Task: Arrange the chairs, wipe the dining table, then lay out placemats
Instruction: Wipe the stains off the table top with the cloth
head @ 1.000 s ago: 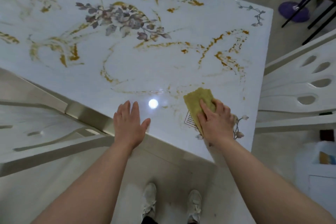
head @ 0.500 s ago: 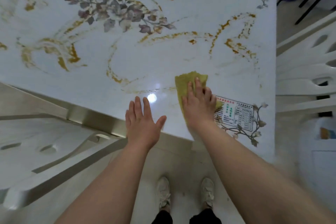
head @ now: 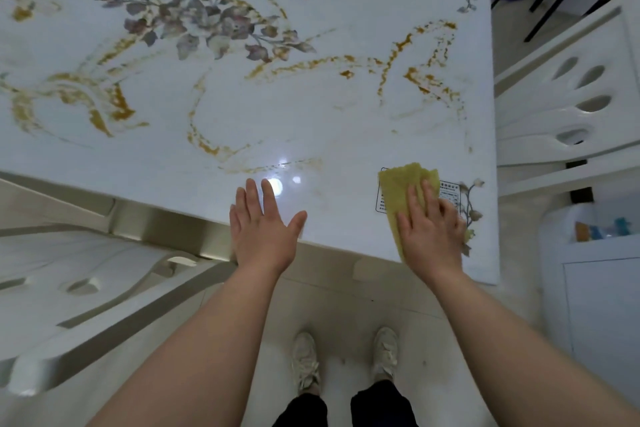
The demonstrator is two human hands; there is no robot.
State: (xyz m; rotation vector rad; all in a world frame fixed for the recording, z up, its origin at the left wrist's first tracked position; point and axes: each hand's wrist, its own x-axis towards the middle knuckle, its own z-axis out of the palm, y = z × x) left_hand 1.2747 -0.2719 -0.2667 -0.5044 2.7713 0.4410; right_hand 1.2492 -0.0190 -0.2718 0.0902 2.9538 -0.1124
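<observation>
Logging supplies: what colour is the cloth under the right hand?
Yellow-green, no pattern. The cloth shows best in the head view, under the right hand.

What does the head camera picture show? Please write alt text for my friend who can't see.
A person's right hand presses a yellow cloth flat on a white table patterned with gold swirls and flowers, near its corner. The left hand is open at the table's near edge; white chairs stand at both sides.

We see bright, soft, even indoor light with only faint shadows, a round white glare spot on the glossy white gold-veined tabletop, slight overall blur and wide-angle bending towards the edges.
</observation>
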